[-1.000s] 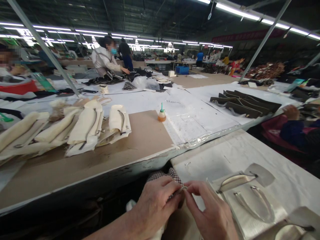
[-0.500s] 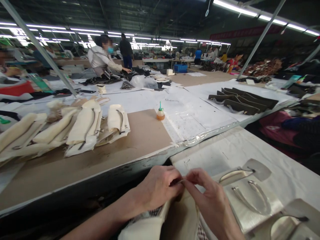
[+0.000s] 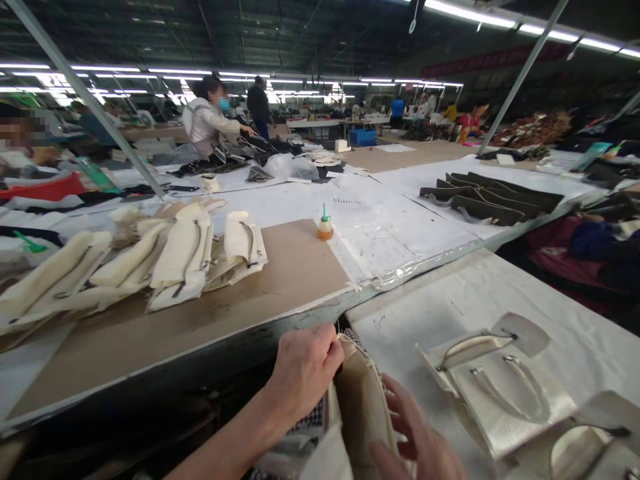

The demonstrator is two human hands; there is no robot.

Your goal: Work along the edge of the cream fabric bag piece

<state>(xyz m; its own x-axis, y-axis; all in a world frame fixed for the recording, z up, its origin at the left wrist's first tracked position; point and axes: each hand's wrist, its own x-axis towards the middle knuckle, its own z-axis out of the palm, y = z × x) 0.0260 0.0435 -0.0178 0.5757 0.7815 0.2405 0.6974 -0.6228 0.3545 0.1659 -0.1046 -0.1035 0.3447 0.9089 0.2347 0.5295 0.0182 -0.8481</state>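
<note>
Low in front of me is a cream bag (image 3: 363,393), its mouth facing up and a checked fabric showing along its outside. My left hand (image 3: 305,367) is closed in a fist on the far left edge of that mouth, pinching the rim. Over the right wall of the bag lies my right hand (image 3: 415,433), fingers apart and slightly smeared, thumb towards the opening. The lower part of the bag is cut off by the frame. On the white table to the right rests a finished-looking cream handbag (image 3: 500,393) with two handles.
Cream bag pieces with zips (image 3: 183,250) lie in a row on the left table. A small bottle of amber liquid (image 3: 325,230) stands mid-table. Dark folded pieces (image 3: 493,197) are stacked at right. A masked person (image 3: 213,123) works across the table. Another handbag (image 3: 585,447) sits lower right.
My hands were together at the rim; now they are apart. The right hand has moved down and opened along the bag's right side, while the left stays closed at the edge.
</note>
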